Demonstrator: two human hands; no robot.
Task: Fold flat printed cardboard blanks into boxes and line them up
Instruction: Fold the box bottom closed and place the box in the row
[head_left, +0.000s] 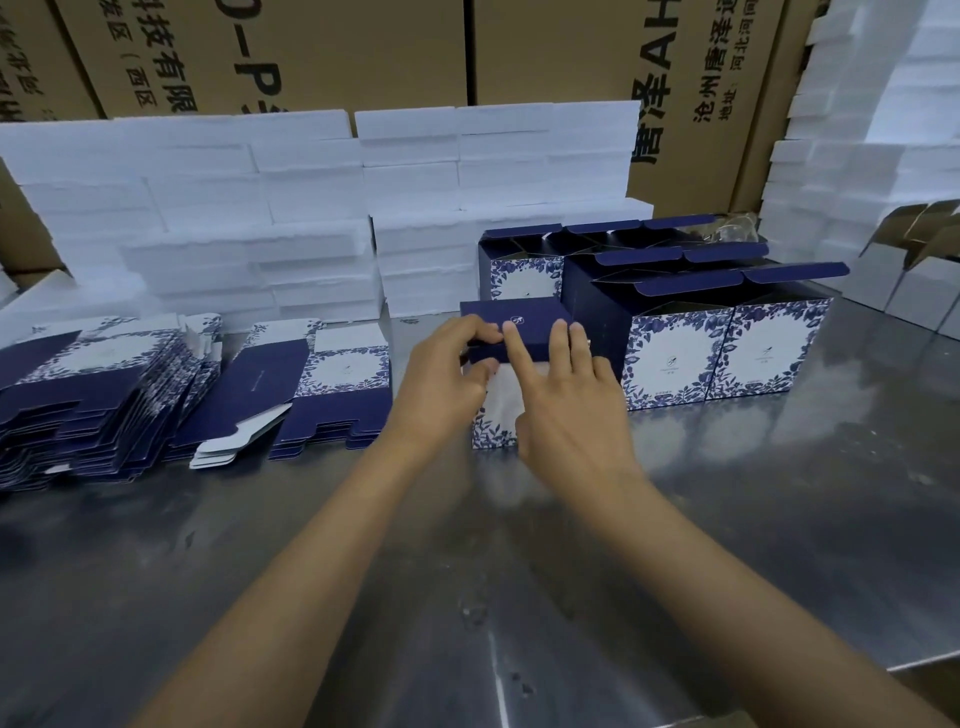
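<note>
Both forearms reach forward over the steel surface (363, 571) to the box (514, 332). Left grip (447, 379) pinches its navy lid's left edge; right grip (566, 395) lies open-fingered on top. Finished row (727, 353) stands just right of the right grip, the nearer one.

Table (727, 519): brushed metal, glossy, reflective. Boxes (727, 353): matt printed cardboard, navy and white. Rear slabs (208, 208): white foam, rough-edged; cartons (571, 52): brown cardboard.
</note>
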